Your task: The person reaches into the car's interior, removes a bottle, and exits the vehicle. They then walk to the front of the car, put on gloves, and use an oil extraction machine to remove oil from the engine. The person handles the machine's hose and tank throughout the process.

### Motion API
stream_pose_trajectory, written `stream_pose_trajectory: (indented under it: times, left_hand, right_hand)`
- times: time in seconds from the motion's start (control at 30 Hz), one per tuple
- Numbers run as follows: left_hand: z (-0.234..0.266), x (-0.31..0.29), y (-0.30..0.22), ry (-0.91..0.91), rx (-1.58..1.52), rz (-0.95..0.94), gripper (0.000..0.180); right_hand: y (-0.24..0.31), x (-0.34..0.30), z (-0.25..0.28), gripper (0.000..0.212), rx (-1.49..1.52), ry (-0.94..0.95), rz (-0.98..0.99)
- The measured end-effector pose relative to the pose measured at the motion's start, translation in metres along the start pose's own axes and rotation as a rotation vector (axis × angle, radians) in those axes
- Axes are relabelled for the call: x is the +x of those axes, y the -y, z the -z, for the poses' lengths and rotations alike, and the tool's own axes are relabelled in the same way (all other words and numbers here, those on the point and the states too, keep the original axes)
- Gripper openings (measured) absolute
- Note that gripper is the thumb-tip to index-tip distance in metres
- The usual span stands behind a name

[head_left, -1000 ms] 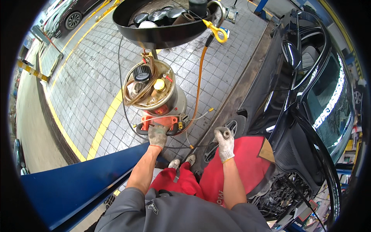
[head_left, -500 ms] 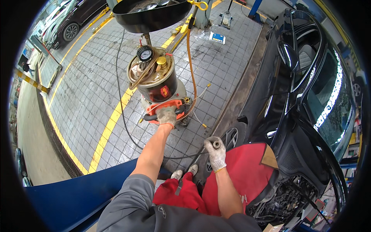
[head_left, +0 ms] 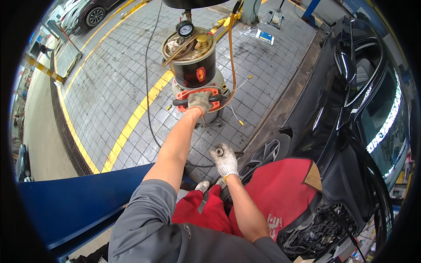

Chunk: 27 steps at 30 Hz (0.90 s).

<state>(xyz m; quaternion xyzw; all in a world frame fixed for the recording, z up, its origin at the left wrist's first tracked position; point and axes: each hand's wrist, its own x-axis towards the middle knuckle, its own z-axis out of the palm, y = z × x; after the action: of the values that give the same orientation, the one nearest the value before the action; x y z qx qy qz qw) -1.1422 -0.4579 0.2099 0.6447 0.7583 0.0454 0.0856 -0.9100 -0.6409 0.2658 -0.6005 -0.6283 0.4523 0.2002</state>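
Note:
My left hand point(head_left: 199, 101), in a work glove, is wrapped round the black handle point(head_left: 180, 102) on the orange tray of a waste-oil drainer point(head_left: 188, 73). The drainer has a dark tank, a gauge point(head_left: 184, 29) and a gold-coloured cap point(head_left: 201, 41) on top, with a wide black pan above, cut off by the view's edge. My right hand point(head_left: 226, 161), also gloved, is closed round a hose coupling point(head_left: 219, 152), its round metal end showing at the thumb side. A black hose point(head_left: 151, 125) curves over the floor toward this hand; their join is hidden.
A black car point(head_left: 324, 118) stands at the right, its engine bay point(head_left: 313, 230) exposed and a red cover point(head_left: 280, 188) over the fender. A blue lift part point(head_left: 87, 208) crosses the lower left. An orange-brown hose point(head_left: 231, 52) hangs beside the drainer. A floor jack point(head_left: 276, 18) stands farther back.
My right hand has moved left, closer to the drainer, with the coupling still in it. The drainer appears higher in view, with my left hand still on its handle.

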Motion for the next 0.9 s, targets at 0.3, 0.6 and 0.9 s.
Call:
stream_pose_trajectory:
  times: [0.3,0.6,0.9]
  left_hand:
    - [-0.008,-0.008,0.013,-0.017,-0.028,-0.037,0.044]
    - [0.033,-0.061,-0.013,-0.464,-0.348,-0.051,0.055]
    - [0.156,-0.350,-0.050,-0.723,-0.706,-0.016,0.037]
  right_hand:
    - [0.005,-0.003,-0.040,0.042,-0.093,0.172,0.113]
    - [-0.008,-0.007,-0.064,0.043,-0.041,0.217,0.136]
    - [0.075,0.015,-0.156,0.046,0.039,0.556,0.304]
